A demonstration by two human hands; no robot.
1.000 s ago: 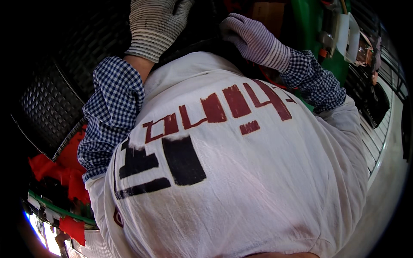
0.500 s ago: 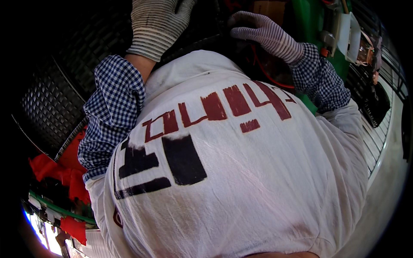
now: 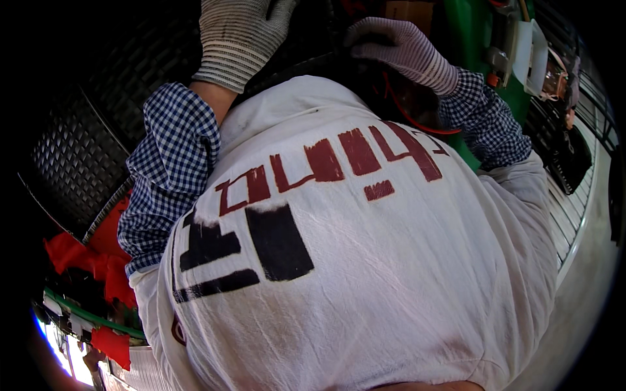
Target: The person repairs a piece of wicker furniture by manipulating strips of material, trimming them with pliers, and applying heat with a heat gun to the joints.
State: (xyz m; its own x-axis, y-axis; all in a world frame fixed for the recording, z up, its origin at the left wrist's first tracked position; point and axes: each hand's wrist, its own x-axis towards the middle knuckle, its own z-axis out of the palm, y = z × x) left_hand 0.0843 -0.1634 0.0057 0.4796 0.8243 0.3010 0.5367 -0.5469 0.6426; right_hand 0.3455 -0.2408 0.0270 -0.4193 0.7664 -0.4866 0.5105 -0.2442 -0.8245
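Note:
My left hand [image 3: 240,42], in a grey striped knit glove, is over a dark, black woven surface [image 3: 147,49] that looks like wicker. Its thumb stands apart, but the upper edge of the picture cuts off the other fingers. To the right, my right hand [image 3: 407,55] wears the same kind of striped glove. Its fingers and thumb are bent into a closed curl beside the black weave. Whatever lies at those fingertips is lost in the dark.
A second black woven panel [image 3: 75,159] stands at the left, near red cloth [image 3: 72,254]. A thin red cord [image 3: 417,124] loops below my right hand. Behind it are a cardboard box [image 3: 409,11], a green upright surface [image 3: 466,32] and a white plastic handle-shaped piece [image 3: 536,58].
My right hand's fingers and thumb have shifted slightly and curl a little more. The red cord below has moved slightly. My left hand stays almost still.

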